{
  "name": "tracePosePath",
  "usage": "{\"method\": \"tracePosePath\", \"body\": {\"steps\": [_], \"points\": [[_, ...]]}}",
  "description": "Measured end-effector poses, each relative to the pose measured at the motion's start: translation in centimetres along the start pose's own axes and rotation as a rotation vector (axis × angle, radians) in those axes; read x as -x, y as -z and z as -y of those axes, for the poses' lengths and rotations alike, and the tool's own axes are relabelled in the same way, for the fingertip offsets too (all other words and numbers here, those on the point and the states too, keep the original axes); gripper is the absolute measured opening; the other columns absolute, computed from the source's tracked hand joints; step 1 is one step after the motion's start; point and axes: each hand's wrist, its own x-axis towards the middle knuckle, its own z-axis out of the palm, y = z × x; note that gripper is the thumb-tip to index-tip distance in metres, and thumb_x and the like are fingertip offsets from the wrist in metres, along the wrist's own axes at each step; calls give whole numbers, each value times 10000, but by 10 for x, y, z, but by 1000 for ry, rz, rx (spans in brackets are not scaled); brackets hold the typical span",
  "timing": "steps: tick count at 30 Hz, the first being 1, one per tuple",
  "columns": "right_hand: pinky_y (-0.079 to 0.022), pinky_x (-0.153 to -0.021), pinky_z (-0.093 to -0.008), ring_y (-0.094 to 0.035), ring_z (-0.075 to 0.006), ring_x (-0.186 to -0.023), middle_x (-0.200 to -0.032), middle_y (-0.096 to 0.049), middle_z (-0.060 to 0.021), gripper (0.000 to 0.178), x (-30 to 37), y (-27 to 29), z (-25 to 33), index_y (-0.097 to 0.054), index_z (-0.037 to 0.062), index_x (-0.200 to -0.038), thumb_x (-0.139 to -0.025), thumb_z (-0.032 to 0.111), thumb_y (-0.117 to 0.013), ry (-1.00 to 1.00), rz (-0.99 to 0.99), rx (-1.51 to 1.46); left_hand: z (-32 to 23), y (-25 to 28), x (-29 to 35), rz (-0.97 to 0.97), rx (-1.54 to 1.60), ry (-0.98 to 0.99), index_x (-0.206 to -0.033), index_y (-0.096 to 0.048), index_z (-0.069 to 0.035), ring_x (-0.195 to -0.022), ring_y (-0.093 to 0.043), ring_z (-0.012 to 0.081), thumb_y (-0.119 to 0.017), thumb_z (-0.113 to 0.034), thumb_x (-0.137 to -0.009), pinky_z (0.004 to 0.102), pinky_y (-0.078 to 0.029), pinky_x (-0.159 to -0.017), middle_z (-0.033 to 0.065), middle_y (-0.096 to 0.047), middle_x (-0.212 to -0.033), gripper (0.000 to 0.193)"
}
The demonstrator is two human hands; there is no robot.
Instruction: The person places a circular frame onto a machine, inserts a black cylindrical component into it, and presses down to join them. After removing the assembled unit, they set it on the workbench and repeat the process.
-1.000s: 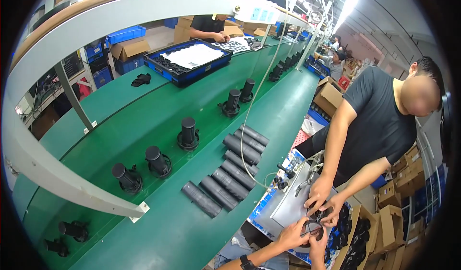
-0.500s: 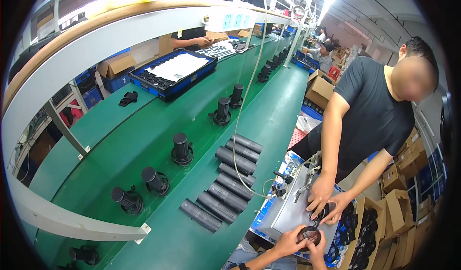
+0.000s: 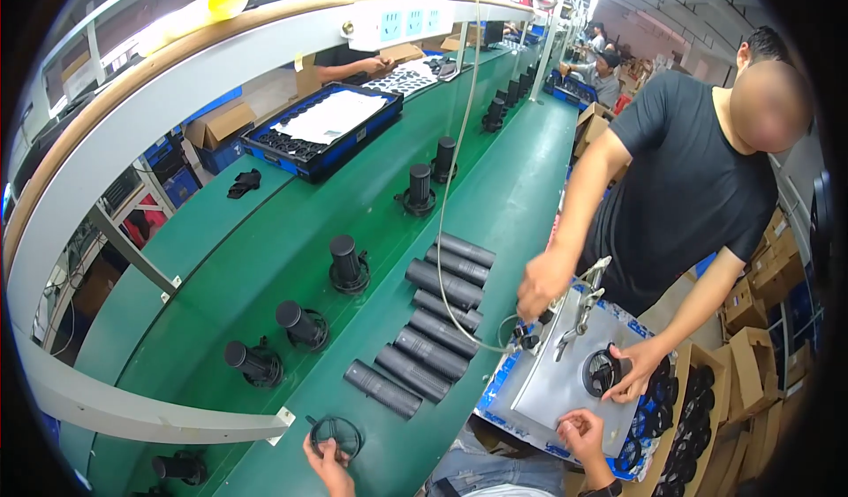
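My left hand (image 3: 332,470) grips a round black plastic ring with an open frame inside (image 3: 339,435), over the green bench near its front edge. My right hand (image 3: 583,437) is beside the near end of a grey metal box (image 3: 539,400); its fingers are curled in and nothing shows in them. Across the box, a co-worker's hand (image 3: 634,375) rests at another black ring part (image 3: 601,371) on its top. The co-worker's other hand (image 3: 543,287) is near the black fittings and hose at the box's left side.
Several black ribbed cylinders (image 3: 412,373) lie in a row on the green bench (image 3: 300,448). Upright black units on ring bases (image 3: 349,267) stand along the sunken middle lane. A thin hose (image 3: 446,205) hangs across. Boxes of black rings (image 3: 685,435) stand at right.
My left hand has carried the ring leftward from the box to the bench, and my right hand has let go of it. The co-worker's one hand has moved up and left towards the fittings.
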Motion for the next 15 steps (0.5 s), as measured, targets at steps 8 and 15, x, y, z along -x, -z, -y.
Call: {"method": "tracePosePath", "body": {"steps": [8, 15], "points": [[-507, -586, -219, -639, -118, -759, -934, -669, -100, 321, -9, -22, 24, -573, -9, -1110, -845, 126, -691, -126, 98, -43, -35, -92, 97, 672, -117, 68, -1304, -483, -96, -600, -535, 91, -601, -37, -838, 214, -445, -490, 53, -569, -882, 484], [-511, -679, -262, -586, -153, -853, -1030, -602, -89, 629, 71, 10, 29, -424, -20, -1341, -817, 207, -688, -249, -152, -69, -3, -146, 154, 1377, -313, -417, -1242, -549, -25, -1049, -599, 218, -621, -215, -918, 351, -488, -863, 142, -608, -1127, 382]]}}
